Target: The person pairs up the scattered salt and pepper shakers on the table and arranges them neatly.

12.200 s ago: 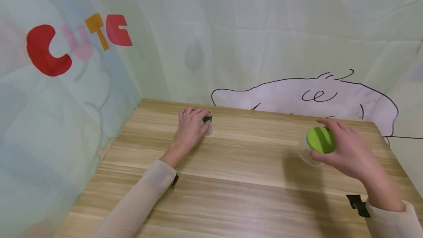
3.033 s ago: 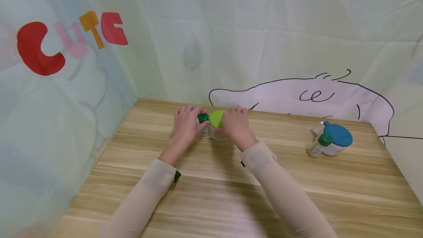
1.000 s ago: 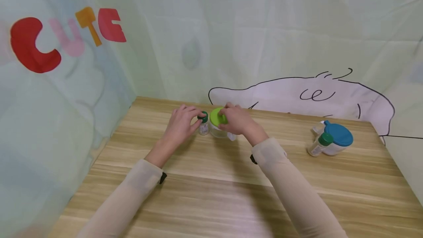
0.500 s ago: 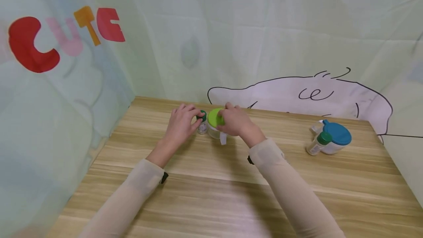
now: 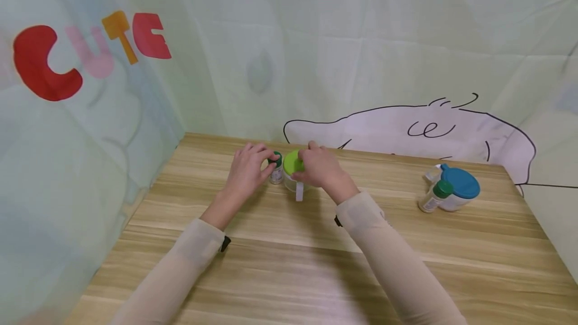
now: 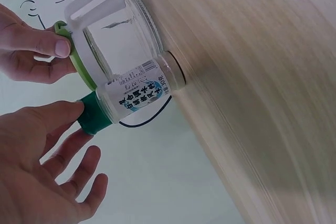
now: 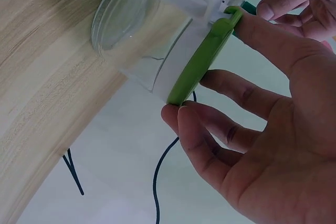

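My left hand [image 5: 247, 169] pinches the dark green cap of a small spice bottle [image 6: 139, 90] between thumb and forefinger. The bottle stands upright on the table, with a printed white label. Close on its right is a clear glass jar [image 7: 139, 51] with a white collar, a white handle [image 5: 299, 191] and a light green lid [image 5: 292, 163]. My right hand [image 5: 321, 167] grips the lid's edge from the right, thumb near the handle and fingers round the far side. The handle points towards me. In the left wrist view, bottle and jar overlap, so any contact is unclear.
To the right on the wooden table [image 5: 271, 265] stand a blue-lidded jar [image 5: 460, 184] with a white handle and, in front of it, another green-capped bottle [image 5: 434, 198]. Printed cloth walls [image 5: 226, 64] rise along the table's back and left edges.
The green-lidded jar has come from the right to beside the left bottle. Over the last second its handle has turned to the front. The blue-lidded jar and second bottle now show at right.
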Demonstrator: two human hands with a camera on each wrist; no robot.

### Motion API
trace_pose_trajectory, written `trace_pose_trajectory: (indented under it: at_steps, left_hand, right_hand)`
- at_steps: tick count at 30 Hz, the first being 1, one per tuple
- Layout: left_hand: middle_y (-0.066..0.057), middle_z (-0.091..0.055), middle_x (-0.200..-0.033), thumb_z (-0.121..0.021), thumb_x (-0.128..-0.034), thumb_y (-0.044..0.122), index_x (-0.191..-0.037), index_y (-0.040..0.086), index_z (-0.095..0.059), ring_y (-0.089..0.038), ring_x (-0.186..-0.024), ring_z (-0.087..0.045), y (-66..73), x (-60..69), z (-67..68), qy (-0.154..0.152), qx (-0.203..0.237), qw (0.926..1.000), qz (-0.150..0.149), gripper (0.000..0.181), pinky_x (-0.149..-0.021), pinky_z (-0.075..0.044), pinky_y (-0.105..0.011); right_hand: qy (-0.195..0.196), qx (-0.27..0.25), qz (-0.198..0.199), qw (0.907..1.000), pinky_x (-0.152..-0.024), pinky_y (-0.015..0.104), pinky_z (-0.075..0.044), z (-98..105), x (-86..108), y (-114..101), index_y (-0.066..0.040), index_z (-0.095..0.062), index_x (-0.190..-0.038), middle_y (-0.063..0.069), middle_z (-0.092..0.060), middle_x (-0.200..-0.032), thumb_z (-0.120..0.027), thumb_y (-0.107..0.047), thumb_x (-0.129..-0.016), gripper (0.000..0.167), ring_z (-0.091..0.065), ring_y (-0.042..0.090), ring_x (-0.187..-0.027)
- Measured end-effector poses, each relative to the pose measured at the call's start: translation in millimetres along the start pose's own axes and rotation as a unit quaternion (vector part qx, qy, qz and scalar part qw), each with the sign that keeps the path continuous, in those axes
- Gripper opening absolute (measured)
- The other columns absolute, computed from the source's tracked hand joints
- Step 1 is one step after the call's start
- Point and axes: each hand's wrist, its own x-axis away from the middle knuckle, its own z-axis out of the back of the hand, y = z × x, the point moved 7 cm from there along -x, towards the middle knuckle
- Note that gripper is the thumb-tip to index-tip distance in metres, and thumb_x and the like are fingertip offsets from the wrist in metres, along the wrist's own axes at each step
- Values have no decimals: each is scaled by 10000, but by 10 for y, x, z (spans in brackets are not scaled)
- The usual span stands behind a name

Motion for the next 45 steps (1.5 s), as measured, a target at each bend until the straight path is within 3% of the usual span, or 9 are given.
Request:
trace_pose_trajectory:
  at_steps: [13, 29, 45]
  left_hand:
    - [-61, -729, -1115, -808, -951, 148, -1079, 112, -801, -324, -1070, -594, 12, 6, 0, 17, -69, 10000, 41, 133, -919, -468, -501]
    - [-73, -720, -1140, -839, -904, 74, -1127, 89, -786, -317, -1068, -593, -28, 11, -29, -82, 94, 9999, 93, 229, -934, -475, -501]
    - [-92, -723, -1210, -836, -901, 59, -1144, 89, -753, -331, -1090, -596, -17, 12, -15, 34, 135, 9999, 99, 259, -973, -484, -518]
  right_hand:
    - [317, 39, -105, 9994, -888, 413, -542, -3, 22, -34, -38, -713, -1286, 141, -616, -1163, -776, -474, -958, 550, -602, 291, -999]
    - [432, -112, -148, 9989, -869, 405, -559, -33, 27, -33, -30, -703, -1300, 144, -620, -1170, -793, -452, -951, 555, -603, 279, -991]
    - [486, -84, -133, 9987, -867, 393, -553, -27, 27, -35, -27, -693, -1307, 139, -619, -1164, -787, -446, -958, 553, -593, 270, -983]
